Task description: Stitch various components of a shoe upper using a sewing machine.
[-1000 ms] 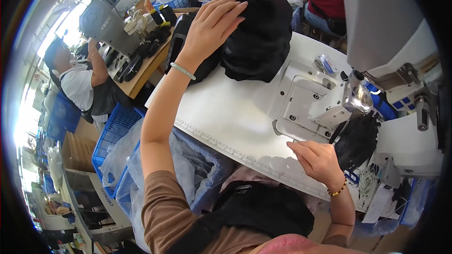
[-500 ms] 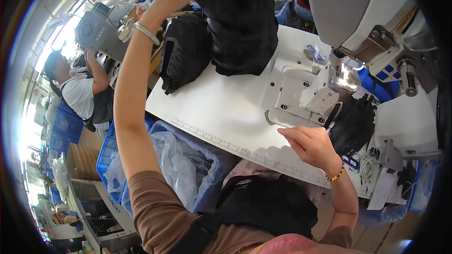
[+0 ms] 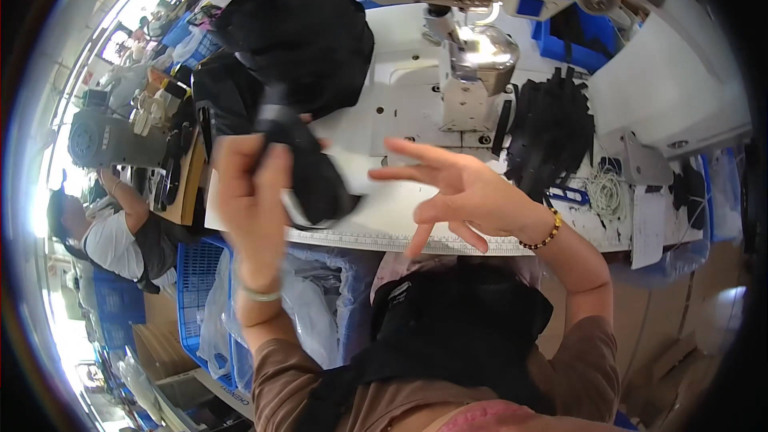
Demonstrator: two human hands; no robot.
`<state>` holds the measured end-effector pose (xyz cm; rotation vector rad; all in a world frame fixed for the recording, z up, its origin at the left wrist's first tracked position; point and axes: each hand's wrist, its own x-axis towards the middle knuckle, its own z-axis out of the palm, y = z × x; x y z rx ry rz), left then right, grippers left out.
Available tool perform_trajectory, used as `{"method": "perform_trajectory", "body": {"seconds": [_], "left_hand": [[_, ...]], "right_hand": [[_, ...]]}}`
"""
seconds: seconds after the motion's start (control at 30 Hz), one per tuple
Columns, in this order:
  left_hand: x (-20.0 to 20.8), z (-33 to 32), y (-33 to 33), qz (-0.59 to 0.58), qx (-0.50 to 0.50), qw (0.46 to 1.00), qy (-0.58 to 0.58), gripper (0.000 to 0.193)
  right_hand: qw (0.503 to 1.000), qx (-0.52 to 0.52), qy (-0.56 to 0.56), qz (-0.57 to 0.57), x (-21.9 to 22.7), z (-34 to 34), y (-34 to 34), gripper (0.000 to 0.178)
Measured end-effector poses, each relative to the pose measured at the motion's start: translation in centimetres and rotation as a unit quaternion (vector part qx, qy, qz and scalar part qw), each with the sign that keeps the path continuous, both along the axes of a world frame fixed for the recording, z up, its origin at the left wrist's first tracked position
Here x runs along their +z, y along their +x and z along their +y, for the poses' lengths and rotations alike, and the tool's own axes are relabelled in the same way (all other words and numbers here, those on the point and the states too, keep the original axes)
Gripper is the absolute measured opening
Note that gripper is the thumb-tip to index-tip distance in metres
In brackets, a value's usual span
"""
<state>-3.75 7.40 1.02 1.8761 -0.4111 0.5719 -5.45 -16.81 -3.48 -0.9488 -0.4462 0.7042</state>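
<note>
My left hand [image 3: 254, 184], blurred by motion, grips a dark piece of black fabric [image 3: 320, 184] over the front left of the white sewing table [image 3: 352, 236]. Its fingers are wrapped round the piece's upper part, and the lower end hangs toward the ruler edge. To the right, my right hand [image 3: 464, 196] is empty with fingers spread, hovering in front of the sewing machine's metal arm [image 3: 466, 100]. Behind my left hand rises a large black fabric bundle [image 3: 296, 40], with another black fabric item [image 3: 224, 92] at its left.
Cut black strips [image 3: 552, 124] lie right of the machine arm, near a blue tray [image 3: 576, 40] and a tangle of white cord [image 3: 608, 192]. A blue basket [image 3: 192, 304] and clear plastic bags [image 3: 308, 304] stand below the table's left edge. At far left a person [image 3: 120, 232] works.
My left hand has come down from the far bundle toward me, now with a black fabric piece. My right hand's fingers have spread from a closed shape. The view has shifted.
</note>
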Motion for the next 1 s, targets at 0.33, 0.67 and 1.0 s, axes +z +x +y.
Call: {"method": "perform_trajectory", "body": {"seconds": [0.33, 0.67, 1.0], "left_hand": [[-0.9, -9.6, 7.2, -0.034, -0.133, 0.99, 0.03, 0.009], [-1.1, -11.4, 12.8, 0.084, -0.299, 0.95, 0.041, 0.016], [-3.1, -9.7, 8.0, -0.158, -0.123, 0.979, 0.047, 0.016]], "right_hand": [[0.924, -0.357, -0.073, -0.116, 1.1, -1.2, 1.1, 0.02], [0.898, -0.416, -0.064, -0.129, -0.4, -1.6, 2.6, 0.021], [0.825, -0.492, -0.194, -0.196, 0.7, -5.7, 2.0, 0.021]]}}
